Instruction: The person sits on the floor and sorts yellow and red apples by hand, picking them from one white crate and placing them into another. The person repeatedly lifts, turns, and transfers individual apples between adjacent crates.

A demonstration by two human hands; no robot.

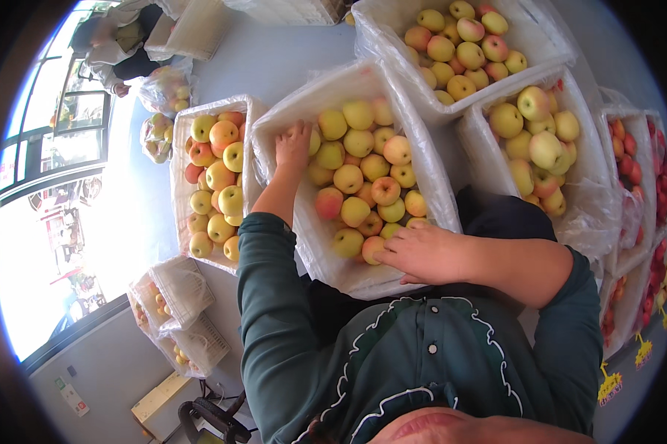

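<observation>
A white crate lined with clear plastic [347,277] stands before me, filled with yellow and reddish apples. At the crate's left side, my left hand [294,147] reaches in, its fingers beside a yellow apple [314,142] at the wall; whether it grips the apple is hidden. Near the crate's close right corner, my right hand [425,250] rests palm down over the apples, its fingertips at a yellow-pink apple [372,250]. A firm hold on that apple does not show.
A narrower apple crate [179,183] stands left, with bagged apples [157,137] beyond it. More lined crates stand at the upper right [555,50] and right [594,150]. Stacked baskets [200,333] are at lower left. Another person [111,55] is at the upper left.
</observation>
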